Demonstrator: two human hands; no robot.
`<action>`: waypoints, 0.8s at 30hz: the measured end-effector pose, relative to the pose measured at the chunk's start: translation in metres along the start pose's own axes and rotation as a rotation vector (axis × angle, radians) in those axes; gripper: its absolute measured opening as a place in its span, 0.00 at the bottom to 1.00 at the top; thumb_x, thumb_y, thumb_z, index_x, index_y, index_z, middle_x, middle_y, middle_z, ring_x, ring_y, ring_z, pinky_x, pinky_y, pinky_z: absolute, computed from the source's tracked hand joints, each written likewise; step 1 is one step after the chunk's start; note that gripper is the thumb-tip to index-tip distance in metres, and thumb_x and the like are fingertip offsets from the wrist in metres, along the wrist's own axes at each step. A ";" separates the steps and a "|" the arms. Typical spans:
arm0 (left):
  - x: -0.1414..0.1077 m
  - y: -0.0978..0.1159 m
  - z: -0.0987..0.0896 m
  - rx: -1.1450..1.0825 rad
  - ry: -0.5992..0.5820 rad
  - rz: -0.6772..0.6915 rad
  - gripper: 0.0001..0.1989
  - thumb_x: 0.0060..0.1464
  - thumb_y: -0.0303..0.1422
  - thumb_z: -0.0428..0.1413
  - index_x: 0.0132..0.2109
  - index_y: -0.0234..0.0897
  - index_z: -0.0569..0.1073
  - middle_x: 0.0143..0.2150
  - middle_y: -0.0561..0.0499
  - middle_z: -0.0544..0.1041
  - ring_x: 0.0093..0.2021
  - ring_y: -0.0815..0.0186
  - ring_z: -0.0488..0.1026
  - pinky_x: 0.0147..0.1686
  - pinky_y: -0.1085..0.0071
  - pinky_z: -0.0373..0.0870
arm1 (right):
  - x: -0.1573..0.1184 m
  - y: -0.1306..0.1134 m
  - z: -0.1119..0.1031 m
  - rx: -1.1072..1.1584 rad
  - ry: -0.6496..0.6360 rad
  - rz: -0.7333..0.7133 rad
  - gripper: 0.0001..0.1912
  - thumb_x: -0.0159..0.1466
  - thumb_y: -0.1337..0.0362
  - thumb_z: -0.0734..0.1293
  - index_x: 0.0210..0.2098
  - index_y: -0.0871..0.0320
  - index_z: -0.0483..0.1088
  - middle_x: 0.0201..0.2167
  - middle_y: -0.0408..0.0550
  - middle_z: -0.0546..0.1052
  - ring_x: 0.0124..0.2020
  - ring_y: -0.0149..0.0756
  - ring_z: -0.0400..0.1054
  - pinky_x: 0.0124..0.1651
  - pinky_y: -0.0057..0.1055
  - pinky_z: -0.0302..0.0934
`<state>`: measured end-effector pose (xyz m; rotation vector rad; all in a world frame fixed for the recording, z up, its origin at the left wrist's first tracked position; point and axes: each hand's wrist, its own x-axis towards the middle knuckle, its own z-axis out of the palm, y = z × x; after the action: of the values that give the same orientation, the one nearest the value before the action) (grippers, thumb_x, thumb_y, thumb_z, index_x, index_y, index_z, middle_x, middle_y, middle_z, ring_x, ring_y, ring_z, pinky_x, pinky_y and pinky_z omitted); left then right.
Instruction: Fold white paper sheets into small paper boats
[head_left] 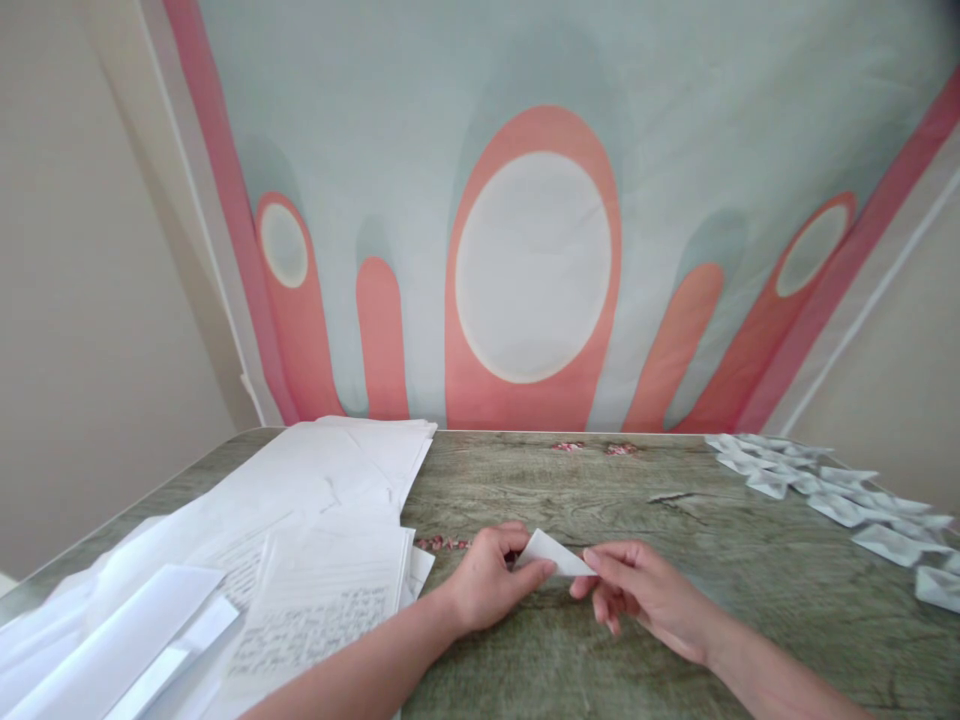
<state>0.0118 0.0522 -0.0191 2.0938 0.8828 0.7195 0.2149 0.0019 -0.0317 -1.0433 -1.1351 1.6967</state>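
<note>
A small white piece of folded paper [551, 553], roughly triangular, is held between my two hands just above the wooden table. My left hand [491, 575] pinches its left side, thumb in front and fingers behind. At its right corner, the thumb and forefinger of my right hand [637, 585] close on the paper, while the other fingers curl below. Part of the paper is hidden by my fingers.
White sheets [330, 470] and written pages [322, 600] pile up on the left of the table [525, 480]. Several folded paper boats [832, 508] stand in rows at the right edge. A patterned backdrop [532, 270] hangs behind.
</note>
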 end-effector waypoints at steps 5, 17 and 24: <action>0.000 0.000 -0.001 -0.012 -0.006 0.002 0.11 0.52 0.32 0.54 0.24 0.31 0.70 0.25 0.55 0.63 0.27 0.71 0.61 0.27 0.76 0.55 | 0.001 0.002 0.001 -0.073 0.025 -0.040 0.17 0.58 0.53 0.66 0.30 0.64 0.73 0.29 0.51 0.77 0.21 0.26 0.67 0.21 0.22 0.61; 0.000 0.002 -0.001 0.002 -0.019 -0.020 0.10 0.52 0.33 0.53 0.28 0.31 0.73 0.26 0.54 0.67 0.29 0.69 0.64 0.29 0.76 0.58 | 0.002 0.008 0.005 -0.502 0.125 -0.190 0.19 0.62 0.50 0.59 0.28 0.60 0.67 0.18 0.41 0.72 0.18 0.28 0.67 0.22 0.23 0.60; 0.001 0.004 -0.002 0.019 -0.027 -0.027 0.11 0.51 0.33 0.53 0.27 0.31 0.73 0.26 0.54 0.67 0.29 0.69 0.64 0.30 0.76 0.58 | 0.001 0.010 0.002 -0.627 0.129 -0.254 0.18 0.64 0.52 0.56 0.26 0.58 0.64 0.20 0.41 0.71 0.18 0.28 0.68 0.23 0.24 0.61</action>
<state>0.0127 0.0519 -0.0147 2.1001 0.9046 0.6691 0.2103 0.0000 -0.0413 -1.2900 -1.6850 1.0720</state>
